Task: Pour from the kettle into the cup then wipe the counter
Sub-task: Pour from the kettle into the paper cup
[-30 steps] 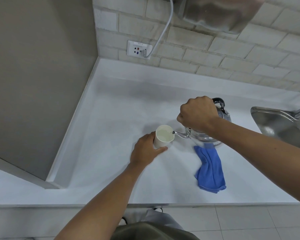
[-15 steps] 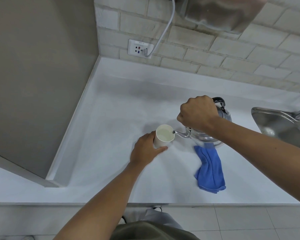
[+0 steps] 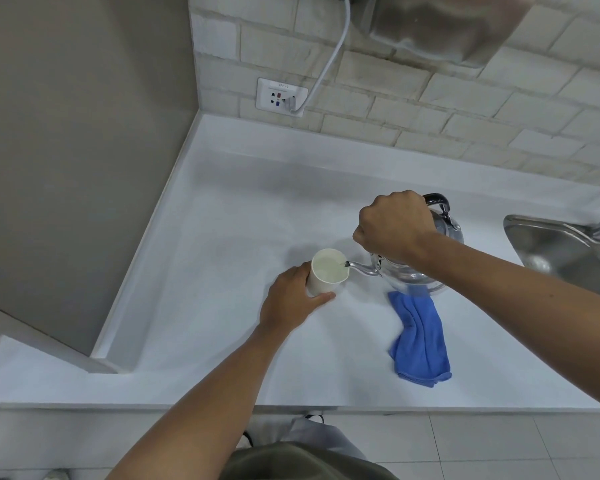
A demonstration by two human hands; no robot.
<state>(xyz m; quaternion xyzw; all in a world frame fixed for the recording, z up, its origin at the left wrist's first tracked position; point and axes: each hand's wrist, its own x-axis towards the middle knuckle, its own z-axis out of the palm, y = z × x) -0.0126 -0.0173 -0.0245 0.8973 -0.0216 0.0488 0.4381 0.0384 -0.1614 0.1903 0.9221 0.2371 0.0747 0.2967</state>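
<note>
Mid-pour here; right hand [image 3: 394, 225] closed tight on the handle of the kettle [image 3: 413, 275], tipped so the spout hangs just over the rim of the cup [image 3: 326, 270]; left hand [image 3: 293, 299] wrapped round it, probably to stop it skating on the tabletop [image 3: 222, 258]; looks nearly full, hard to say; blue cloth [image 3: 420, 337] parked beside the kettle, ready for wiping.

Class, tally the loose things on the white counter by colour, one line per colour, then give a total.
White: 1, the cup
Silver: 1, the kettle
Blue: 1, the cloth
Total: 3
</note>
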